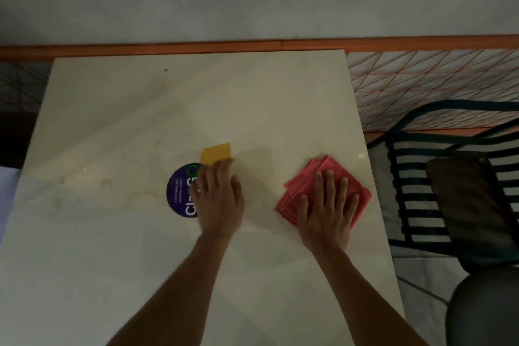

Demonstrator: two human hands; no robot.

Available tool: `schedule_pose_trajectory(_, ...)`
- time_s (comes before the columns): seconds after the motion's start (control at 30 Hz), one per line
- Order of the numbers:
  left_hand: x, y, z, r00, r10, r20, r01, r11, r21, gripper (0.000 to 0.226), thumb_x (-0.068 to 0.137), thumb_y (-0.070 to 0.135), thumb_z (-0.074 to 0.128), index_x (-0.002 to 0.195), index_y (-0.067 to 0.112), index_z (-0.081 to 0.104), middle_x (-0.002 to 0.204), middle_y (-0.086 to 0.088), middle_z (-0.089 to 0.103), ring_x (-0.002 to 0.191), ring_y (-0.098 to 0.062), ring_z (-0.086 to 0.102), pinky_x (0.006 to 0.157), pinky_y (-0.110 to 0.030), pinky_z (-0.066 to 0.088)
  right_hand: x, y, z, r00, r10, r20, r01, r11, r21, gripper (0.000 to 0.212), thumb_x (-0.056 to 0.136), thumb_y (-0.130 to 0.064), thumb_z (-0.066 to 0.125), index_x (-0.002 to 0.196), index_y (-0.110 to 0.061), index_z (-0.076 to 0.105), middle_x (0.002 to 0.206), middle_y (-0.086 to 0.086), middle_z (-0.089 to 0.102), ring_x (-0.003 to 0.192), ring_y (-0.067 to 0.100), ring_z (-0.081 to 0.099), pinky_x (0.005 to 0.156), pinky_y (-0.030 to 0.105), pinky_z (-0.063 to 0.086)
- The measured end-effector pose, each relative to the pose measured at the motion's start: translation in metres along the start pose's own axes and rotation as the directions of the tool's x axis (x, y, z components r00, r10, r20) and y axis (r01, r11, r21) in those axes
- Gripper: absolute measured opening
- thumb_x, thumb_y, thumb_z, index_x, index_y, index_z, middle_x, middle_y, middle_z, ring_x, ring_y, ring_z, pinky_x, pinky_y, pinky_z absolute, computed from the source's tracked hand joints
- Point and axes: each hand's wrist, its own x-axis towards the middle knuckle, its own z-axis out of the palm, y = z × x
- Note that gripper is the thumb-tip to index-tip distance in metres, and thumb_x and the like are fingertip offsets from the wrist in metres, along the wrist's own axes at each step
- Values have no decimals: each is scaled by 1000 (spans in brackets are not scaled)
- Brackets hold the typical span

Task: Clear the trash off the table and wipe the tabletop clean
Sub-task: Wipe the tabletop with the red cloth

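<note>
On the pale marble-look tabletop [134, 126] my right hand [327, 209] lies flat with spread, straight fingers on a folded red cloth [362, 196] near the table's right edge. My left hand [220, 199] is at the table's middle, its fingertips on the near edge of a small yellow paper piece [215, 154]. The fingers look nearly straight; whether they pinch the paper is hidden. Partly under that hand is a round purple sticker [179, 194] with white letters.
Faint brownish stains [106, 183] mark the tabletop left of the sticker, and a small dark speck [166, 70] lies near the far edge. A dark slatted chair [421, 191] with a brown cushion stands right of the table. A grey wall with an orange ledge runs behind.
</note>
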Motion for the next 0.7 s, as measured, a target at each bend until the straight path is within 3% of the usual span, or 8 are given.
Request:
schedule_pose_trajectory(0.17,60,-4,11,999,-17,47,16,999,32,44,104,31,44,146,19,42,152,-8,43,144,-38,33,113,-56,29,47,-3,-6,1000,-26,-9,26,1000,-2,70,98,-53,28,159,-20,17,165,5,18,153,33,7,120,61,7)
schedule_pose_trajectory(0.37,54,5,22,996,-47,72,43,997,67,44,108,34,32,150,22,34,161,-5,31,152,-36,18,123,-57,15,119,1,-11,991,-134,14,135,991,-6,69,99,-57,17,159,-23,10,166,5,12,153,34,5,120,61,3)
schedule_pose_trajectory(0.7,60,11,25,992,-102,73,93,989,117,52,105,38,28,156,25,31,163,-4,31,153,-33,20,123,-56,17,238,-13,-23,972,-231,32,232,972,-29,69,98,-59,13,158,-25,11,166,2,12,153,32,3,120,61,3)
